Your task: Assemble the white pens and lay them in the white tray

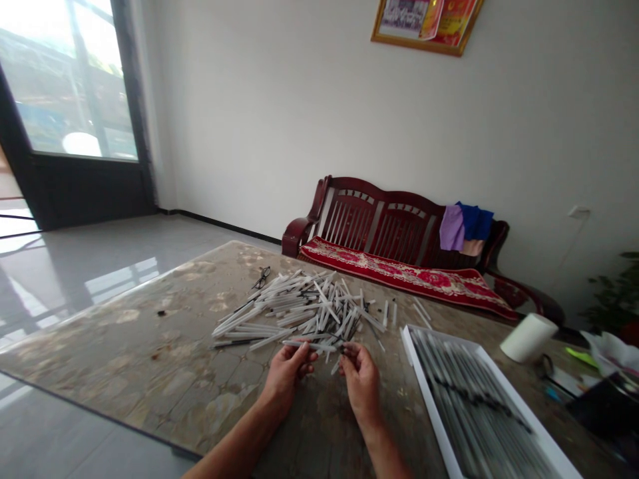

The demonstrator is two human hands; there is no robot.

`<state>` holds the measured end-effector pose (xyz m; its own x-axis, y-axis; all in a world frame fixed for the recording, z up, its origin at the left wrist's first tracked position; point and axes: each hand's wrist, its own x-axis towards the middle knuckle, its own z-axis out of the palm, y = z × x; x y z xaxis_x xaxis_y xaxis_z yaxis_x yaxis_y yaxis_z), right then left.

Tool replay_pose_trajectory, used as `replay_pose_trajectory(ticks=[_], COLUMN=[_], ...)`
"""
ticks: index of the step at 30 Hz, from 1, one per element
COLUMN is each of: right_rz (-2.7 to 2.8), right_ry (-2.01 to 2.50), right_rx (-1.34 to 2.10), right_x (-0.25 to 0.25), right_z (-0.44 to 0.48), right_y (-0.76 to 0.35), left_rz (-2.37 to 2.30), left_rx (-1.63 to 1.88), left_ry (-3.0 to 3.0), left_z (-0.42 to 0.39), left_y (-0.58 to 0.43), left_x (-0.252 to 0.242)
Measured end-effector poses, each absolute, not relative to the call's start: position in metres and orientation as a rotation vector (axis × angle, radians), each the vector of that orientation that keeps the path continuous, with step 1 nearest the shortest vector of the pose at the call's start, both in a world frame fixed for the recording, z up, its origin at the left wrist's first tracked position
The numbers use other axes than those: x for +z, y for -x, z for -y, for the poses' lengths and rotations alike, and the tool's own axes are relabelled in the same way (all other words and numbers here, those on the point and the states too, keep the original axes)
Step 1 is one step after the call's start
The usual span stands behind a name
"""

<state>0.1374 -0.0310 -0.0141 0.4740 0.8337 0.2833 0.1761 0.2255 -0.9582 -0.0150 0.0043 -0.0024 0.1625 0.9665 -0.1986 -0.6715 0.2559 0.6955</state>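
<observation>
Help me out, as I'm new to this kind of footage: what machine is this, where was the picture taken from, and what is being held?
There is no machine here, just a person's two bare hands. The single picture comes from a camera worn on that person's head, looking forward and down. The left hand holds a slim pale stick. The right hand has its fingertips by the stick's other end, where something small and dark is too blurred to name. On the patterned table, a loose pile of similar sticks lies beyond the hands. To the right are a white box of long greyish strips and a white roll.
</observation>
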Motion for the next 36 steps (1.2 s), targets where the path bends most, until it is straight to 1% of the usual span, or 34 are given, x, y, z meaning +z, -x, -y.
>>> replay_pose_trajectory(ticks=[12, 14, 20, 23, 36], right_rz=[1.148, 1.132, 0.917, 0.855, 0.787], right_ry=[1.295, 1.283, 1.186, 1.159, 1.2], right_rx=[0.448, 0.479, 0.74, 0.81, 0.798], right_x=[-0.014, -0.013, -0.005, -0.003, -0.007], right_z=[0.033, 0.034, 0.033, 0.032, 0.028], right_y=[-0.142, -0.141, -0.135, -0.132, -0.132], left_rz=[-0.705, -0.704, -0.701, -0.708, -0.724], left_rx=[1.254, 1.255, 1.227, 1.233, 1.223], left_ry=[-0.543, -0.53, -0.512, -0.511, -0.55], left_z=[-0.004, -0.004, -0.005, -0.005, -0.006], left_y=[0.014, 0.014, 0.015, 0.015, 0.014], left_x=[-0.004, -0.003, -0.002, -0.003, -0.008])
